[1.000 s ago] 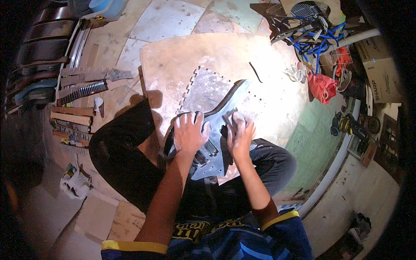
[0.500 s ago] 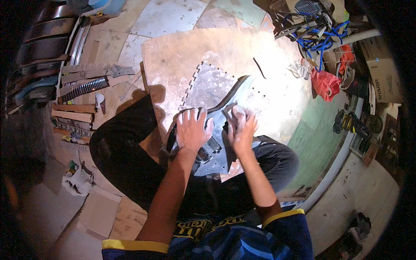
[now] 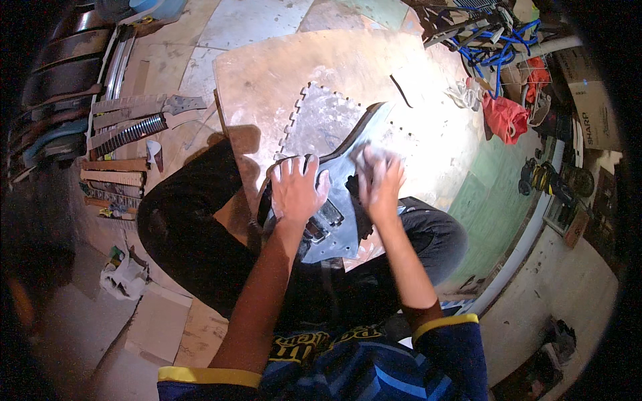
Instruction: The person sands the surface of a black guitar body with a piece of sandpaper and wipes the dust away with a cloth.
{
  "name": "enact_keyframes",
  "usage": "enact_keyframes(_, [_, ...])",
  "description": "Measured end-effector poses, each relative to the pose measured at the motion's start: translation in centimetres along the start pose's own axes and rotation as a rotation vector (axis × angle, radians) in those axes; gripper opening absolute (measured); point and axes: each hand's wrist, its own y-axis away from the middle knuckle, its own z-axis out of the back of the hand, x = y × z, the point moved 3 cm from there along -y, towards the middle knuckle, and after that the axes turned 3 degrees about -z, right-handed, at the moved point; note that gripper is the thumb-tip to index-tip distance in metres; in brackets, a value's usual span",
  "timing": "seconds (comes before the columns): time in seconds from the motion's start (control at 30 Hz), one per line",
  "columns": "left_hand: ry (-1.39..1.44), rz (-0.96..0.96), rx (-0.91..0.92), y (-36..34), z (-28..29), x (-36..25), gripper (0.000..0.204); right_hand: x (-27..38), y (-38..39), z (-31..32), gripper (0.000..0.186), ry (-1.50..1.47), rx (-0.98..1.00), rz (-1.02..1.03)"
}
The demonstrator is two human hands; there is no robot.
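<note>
A grey-blue electric guitar body (image 3: pixel 341 242) with dark cut-outs lies across my lap, its long horn pointing away to the right. White dust coats my hands. My left hand (image 3: pixel 299 189) is spread flat on the body's left part, fingertips at its far edge and thumb apart. On the right side of the body, my right hand (image 3: pixel 380 184) presses down with bent fingers held close together, blurred by motion. Whatever is under those fingers is hidden. Beyond the body lies a dusty grey foam mat (image 3: pixel 324 120) with toothed edges.
Mat and body lie over a wooden board (image 3: pixel 267 73). Several guitar necks (image 3: pixel 144 132) lie at the left, near dark curved pieces (image 3: pixel 60 80). Far right are tangled blue cords (image 3: pixel 498 50), a red cloth (image 3: pixel 505 120) and cardboard boxes (image 3: pixel 592 113). A thin dark strip (image 3: pixel 401 91) lies on the board.
My right hand has shifted slightly along the guitar body, its fingers now more blurred. My left hand stays on the body. The whole view has tilted a little.
</note>
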Motion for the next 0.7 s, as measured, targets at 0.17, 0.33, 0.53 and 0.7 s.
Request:
enact_keyframes(0.17, [-0.012, -0.021, -0.024, -0.1, 0.0, -0.2, 0.044, -1.3, -5.6, -0.1, 0.051, 0.034, -0.134, -0.095])
enact_keyframes(0.33, [-0.007, -0.019, 0.003, 0.0, 0.1, -0.2, 0.045, 0.9, 2.9, 0.4, 0.059, 0.009, -0.026, -0.043])
enact_keyframes(0.53, [0.042, -0.017, -0.011, 0.0, 0.3, -0.3, 0.044, -1.1, -6.7, -0.3, 0.057, 0.028, -0.074, -0.142])
enact_keyframes(0.7, [0.014, -0.012, 0.033, -0.5, 0.4, -0.3, 0.045, 0.2, 2.1, -0.4, 0.056, 0.028, -0.024, -0.056])
